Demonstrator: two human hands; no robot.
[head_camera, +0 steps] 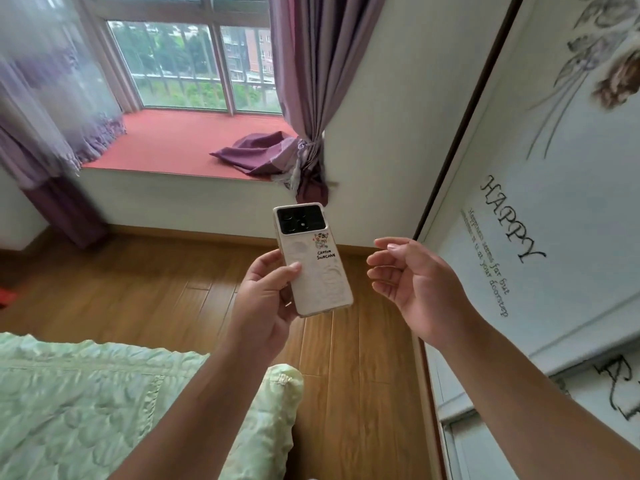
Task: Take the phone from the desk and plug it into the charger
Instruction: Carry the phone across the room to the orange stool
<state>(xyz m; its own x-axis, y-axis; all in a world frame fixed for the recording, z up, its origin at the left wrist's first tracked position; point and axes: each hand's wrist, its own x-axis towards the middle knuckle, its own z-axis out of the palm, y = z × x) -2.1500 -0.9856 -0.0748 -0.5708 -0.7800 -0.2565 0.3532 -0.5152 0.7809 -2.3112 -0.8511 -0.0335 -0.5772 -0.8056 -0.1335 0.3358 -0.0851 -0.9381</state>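
A phone (313, 268) in a cream case with a black camera block and a cartoon sticker is held upright in mid-air, its back toward me. My left hand (263, 299) grips its lower left edge, thumb across the back. To the right of the phone my right hand (412, 285) is apart from it, palm turned inward and fingers loosely curled with nothing in them. No charger or desk is in view.
A bed with a pale green quilt (104, 403) fills the lower left. A wardrobe door (540, 237) with printed lettering stands close on the right. Wooden floor (156, 289) stretches ahead to a bay window with a red sill (180, 140) and purple curtains (311, 98).
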